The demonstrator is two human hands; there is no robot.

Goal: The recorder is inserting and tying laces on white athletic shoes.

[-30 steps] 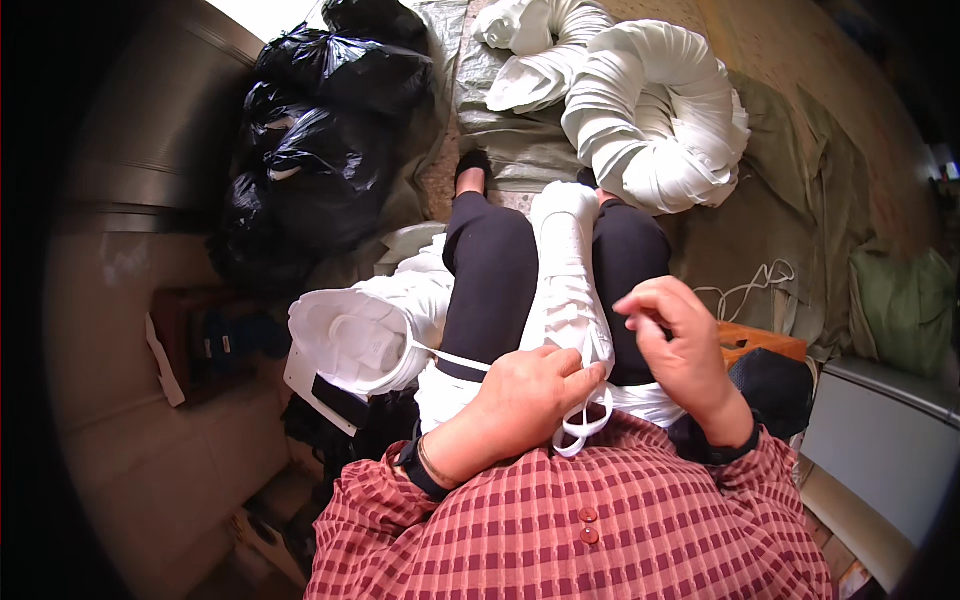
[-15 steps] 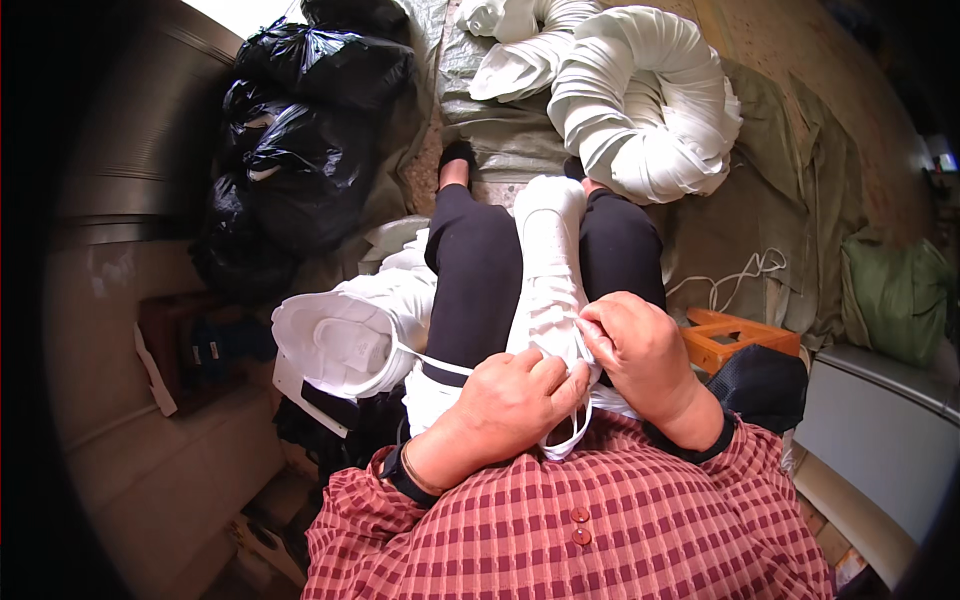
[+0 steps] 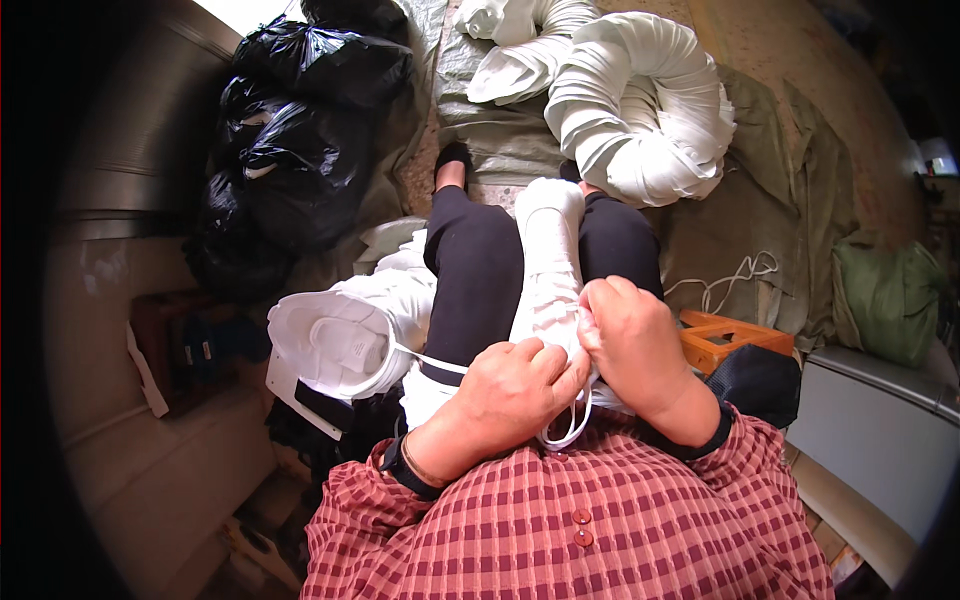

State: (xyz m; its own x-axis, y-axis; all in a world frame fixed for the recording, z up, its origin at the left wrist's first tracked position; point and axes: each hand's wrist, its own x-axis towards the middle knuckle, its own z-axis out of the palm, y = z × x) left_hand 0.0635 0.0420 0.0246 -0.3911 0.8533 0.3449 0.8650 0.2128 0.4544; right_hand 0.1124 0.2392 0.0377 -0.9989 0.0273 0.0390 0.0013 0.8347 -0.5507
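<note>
The white shoe (image 3: 546, 262) between the dark-trousered legs (image 3: 474, 250) looks partly laced, 1 loop of white lace (image 3: 552, 444) dangling, right hand (image 3: 632, 335) seemingly pinching lace, left hand (image 3: 512, 392) curled, its hold hidden from me.

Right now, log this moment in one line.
white shoe: between legs | left hand: at laces, grip unclear | right hand: at laces, grip unclear
</note>
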